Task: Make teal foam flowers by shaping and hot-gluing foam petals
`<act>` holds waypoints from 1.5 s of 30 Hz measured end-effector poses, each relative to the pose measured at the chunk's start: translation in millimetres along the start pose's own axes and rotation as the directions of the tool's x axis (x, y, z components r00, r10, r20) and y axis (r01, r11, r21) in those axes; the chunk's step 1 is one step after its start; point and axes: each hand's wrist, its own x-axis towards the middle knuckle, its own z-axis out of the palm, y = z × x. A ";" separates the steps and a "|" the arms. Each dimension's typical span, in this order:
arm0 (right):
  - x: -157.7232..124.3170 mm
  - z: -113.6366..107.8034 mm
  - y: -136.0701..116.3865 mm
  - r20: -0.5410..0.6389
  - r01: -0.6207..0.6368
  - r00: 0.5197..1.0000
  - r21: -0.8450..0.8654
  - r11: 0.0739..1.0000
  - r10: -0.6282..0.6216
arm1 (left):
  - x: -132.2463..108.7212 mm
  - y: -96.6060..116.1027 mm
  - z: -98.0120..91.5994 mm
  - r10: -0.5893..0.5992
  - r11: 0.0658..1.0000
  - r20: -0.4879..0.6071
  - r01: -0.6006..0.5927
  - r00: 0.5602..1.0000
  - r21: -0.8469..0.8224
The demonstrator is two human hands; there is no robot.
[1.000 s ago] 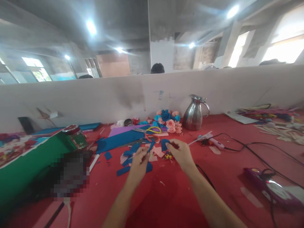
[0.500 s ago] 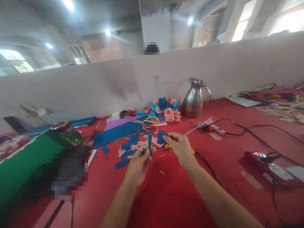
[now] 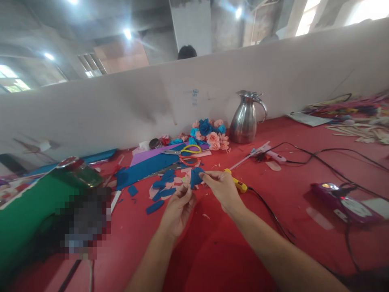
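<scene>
My left hand (image 3: 178,207) and my right hand (image 3: 221,187) meet over a red table (image 3: 212,251), both pinching a small blue foam piece (image 3: 195,177) between their fingertips. Just beyond them lie scattered blue and pink foam scraps (image 3: 165,186). A yellow glue gun (image 3: 237,184) with a black cord rests on the table right beside my right hand. Yellow-handled scissors (image 3: 188,149) and red-handled scissors (image 3: 188,160) lie on blue and purple foam sheets (image 3: 148,166) further back.
A steel jug (image 3: 245,119) and a cluster of pink and blue foam roses (image 3: 209,136) stand by the white partition (image 3: 121,109). A green box (image 3: 27,211) and a jar (image 3: 77,170) sit left. Cables, a purple device (image 3: 343,200) and craft sticks lie right. A person's head shows behind the partition.
My hands have come together, joining the two blue pieces at the fingertips. The camera has tilted down, and the yellow glue gun has come into sight beside my right hand.
</scene>
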 end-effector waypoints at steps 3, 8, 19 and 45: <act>-0.4 1.0 2.0 0.018 -0.004 1.000 0.046 0.999 0.003 | 0.2 -0.9 0.3 0.026 1.000 -0.020 -0.026 0.999 -0.002; -3.0 2.7 4.4 0.042 0.004 0.999 0.044 0.999 -0.006 | 1.3 -3.6 -1.1 0.033 0.999 -0.041 -0.034 0.999 -0.019; -8.3 9.0 2.2 0.013 -0.034 0.999 0.097 0.995 0.033 | 0.8 -5.4 0.3 0.072 0.997 -0.068 -0.071 0.995 0.024; -7.5 0.9 -8.8 0.375 -0.205 0.915 0.118 0.972 0.148 | -2.7 1.5 -1.8 0.120 0.991 -0.006 -0.119 0.993 0.065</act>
